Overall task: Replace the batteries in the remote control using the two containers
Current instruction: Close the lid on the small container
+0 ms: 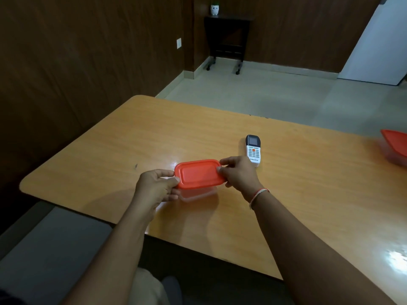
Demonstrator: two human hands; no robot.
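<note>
The left hand (157, 186) was closed on the left short end of the near container (199, 178), thumb on the rim of the orange lid (198, 173) and fingers curled beneath, while the right hand (239, 172) was clasped on the opposite short end, its fingertips (222, 169) pressed at the lid's corner. The container was held near the middle of the desk (110, 150), towards its near edge; whether it rested on the top or was raised just clear could not be told. Its clear body looked thin and light, and the lid was judged flexible and snap-fitted, so a peel from one corner, with the body steadied at the other end, was thought best. Contents could not be made out. The remote control (253, 150) lay face up just beyond the right hand. A second container (395, 146), also orange-lidded, was cut off at the desk's right edge, well apart
</note>
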